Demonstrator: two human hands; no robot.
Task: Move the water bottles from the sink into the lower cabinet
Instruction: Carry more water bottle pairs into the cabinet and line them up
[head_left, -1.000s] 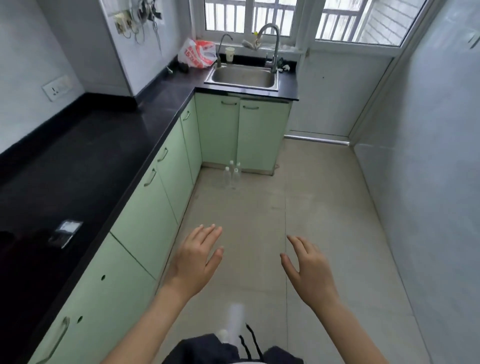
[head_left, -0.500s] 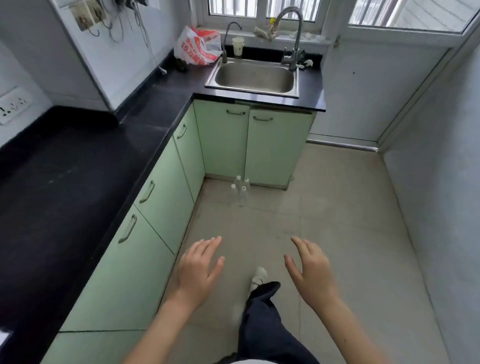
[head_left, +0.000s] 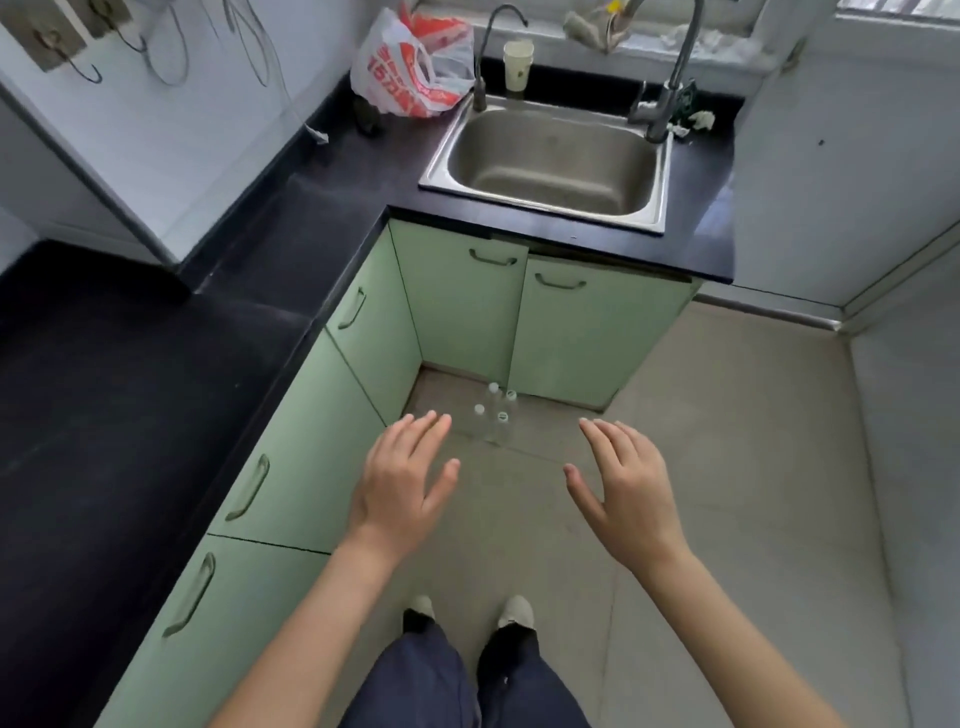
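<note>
Both hands are held out over the floor (head_left: 727, 467) in the lower middle of the frame. The left hand (head_left: 402, 488) is spread flat with the palm down and the fingers straight. Nothing is held in it. The right hand (head_left: 626, 493) is spread the same way, with the thumb pointed in toward the other hand. Nothing is held in it either. The two hands are kept apart, with a gap between them.

The water bottles (head_left: 492, 418) are seen in the middle of the frame, just above that gap. Four clear bottles with white caps are stood upright on the floor, close together in a little bunch. They are placed just in front of the lower cabinet (head_left: 462, 306), whose two green doors are shut.

The sink (head_left: 550, 156) is set into the black counter (head_left: 156, 364) above that cabinet, in the upper middle of the frame. A tall tap (head_left: 675, 78) is fixed at its back right corner. A paper cup (head_left: 518, 65) and a red and white plastic bag (head_left: 410, 67) are placed on the counter behind the sink, toward the upper left.

Two shoes (head_left: 514, 613) and dark trousers are seen at the bottom of the frame.
</note>
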